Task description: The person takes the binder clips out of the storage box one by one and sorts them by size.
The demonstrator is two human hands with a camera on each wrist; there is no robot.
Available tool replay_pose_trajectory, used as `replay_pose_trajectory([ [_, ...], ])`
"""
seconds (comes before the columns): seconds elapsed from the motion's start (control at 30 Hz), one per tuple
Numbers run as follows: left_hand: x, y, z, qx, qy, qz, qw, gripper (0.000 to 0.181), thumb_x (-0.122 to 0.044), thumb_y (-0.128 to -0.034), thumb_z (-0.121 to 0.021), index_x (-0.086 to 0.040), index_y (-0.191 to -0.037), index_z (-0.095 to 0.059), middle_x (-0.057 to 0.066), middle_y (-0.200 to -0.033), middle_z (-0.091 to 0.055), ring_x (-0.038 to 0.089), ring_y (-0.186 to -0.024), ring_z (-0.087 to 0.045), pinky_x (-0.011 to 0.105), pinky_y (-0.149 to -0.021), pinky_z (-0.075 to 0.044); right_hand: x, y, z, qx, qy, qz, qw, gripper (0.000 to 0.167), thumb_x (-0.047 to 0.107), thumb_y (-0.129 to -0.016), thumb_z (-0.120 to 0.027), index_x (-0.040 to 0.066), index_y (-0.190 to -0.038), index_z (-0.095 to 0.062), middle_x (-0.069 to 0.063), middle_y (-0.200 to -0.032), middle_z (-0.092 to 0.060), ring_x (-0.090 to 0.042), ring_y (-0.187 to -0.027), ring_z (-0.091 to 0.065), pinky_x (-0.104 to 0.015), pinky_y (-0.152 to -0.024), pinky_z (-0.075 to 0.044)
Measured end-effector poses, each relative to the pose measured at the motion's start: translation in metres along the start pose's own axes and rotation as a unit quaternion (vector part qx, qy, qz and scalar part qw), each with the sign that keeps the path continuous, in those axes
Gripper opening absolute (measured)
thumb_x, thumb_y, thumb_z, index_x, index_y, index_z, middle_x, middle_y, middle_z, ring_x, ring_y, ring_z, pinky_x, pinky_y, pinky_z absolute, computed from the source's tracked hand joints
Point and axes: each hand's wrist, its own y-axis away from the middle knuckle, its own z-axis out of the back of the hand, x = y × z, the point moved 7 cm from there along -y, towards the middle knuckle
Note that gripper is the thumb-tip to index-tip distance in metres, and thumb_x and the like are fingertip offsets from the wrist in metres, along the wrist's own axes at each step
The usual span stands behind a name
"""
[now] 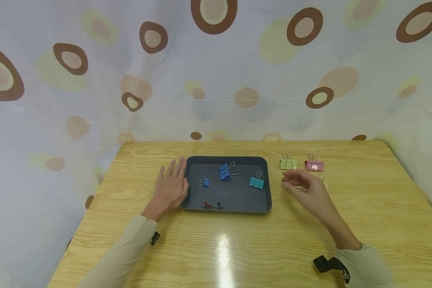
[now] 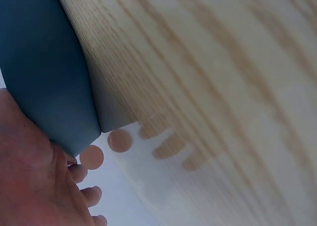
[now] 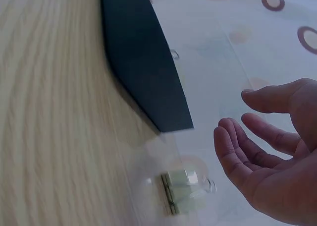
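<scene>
Dark tray (image 1: 237, 199) on table (image 1: 187, 248) holds binder clips (image 1: 225, 172) (blue, teal, small red). Left hand (image 1: 170, 189), straight-fingered, touches tray's left side; right hand (image 1: 309, 193), loosely curved, grips nothing, right of tray.

The left hand (image 1: 170, 188) touches a dark tray (image 1: 237, 201) holding binder clips (image 1: 225, 172).

Item: pale yellow clip (image 1: 325, 186), just beyond the right hand (image 1: 311, 196), which is covering part of it.
Item: red clip (image 1: 207, 205) and dark clip (image 1: 219, 205), right of the left hand (image 1: 170, 190), showing too small for me to tell whether they are touching.
Item: tray (image 2: 44, 62), against the left hand, running out of the left wrist view.
Item: wire loop (image 3: 175, 54), left of the right hand, its remainder hiding behind the tray.
</scene>
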Motion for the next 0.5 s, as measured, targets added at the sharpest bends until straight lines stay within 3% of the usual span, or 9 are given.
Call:
replay_pose_trajectory([
  [0.17, -0.001, 0.000, 0.001, -0.001, -0.003, -0.003, 1.0000, 0.064, -0.027, -0.1100, -0.030, -0.005, -0.165, -0.006, 0.008, -0.172, -0.005, 0.033, -0.157, -0.008, 0.059, -0.124, -0.006, 0.007, -0.003, -0.024, 0.004, -0.022, -0.004, 0.9997, 0.031, 0.010, -0.098, -0.071, -0.002, -0.126, -0.067, -0.016, -0.112, -0.071, -0.008, -0.099, -0.067, -0.017, -0.082, -0.055],
  [0.33, 0.000, 0.001, 0.002, -0.004, -0.004, -0.001, 1.0000, 0.064, -0.026, -0.1098, -0.031, -0.005, -0.165, -0.006, 0.008, -0.172, -0.006, 0.033, -0.157, -0.009, 0.059, -0.123, -0.007, 0.015, -0.010, -0.052, 0.034, -0.061, -0.025, 0.9973, 0.034, 0.009, -0.098, -0.070, -0.006, -0.129, -0.064, -0.021, -0.117, -0.069, -0.020, -0.103, -0.067, -0.020, -0.084, -0.056],
  [0.5, -0.001, 0.001, 0.003, -0.003, -0.005, -0.004, 1.0000, 0.064, -0.027, -0.1097, -0.030, -0.005, -0.165, -0.007, 0.008, -0.172, -0.007, 0.033, -0.157, -0.009, 0.059, -0.124, -0.007, 0.019, -0.016, -0.079, 0.053, -0.053, -0.038, 0.9964, 0.034, 0.008, -0.097, -0.070, -0.006, -0.128, -0.065, -0.019, -0.115, -0.069, -0.029, -0.103, -0.069, -0.021, -0.081, -0.055],
])
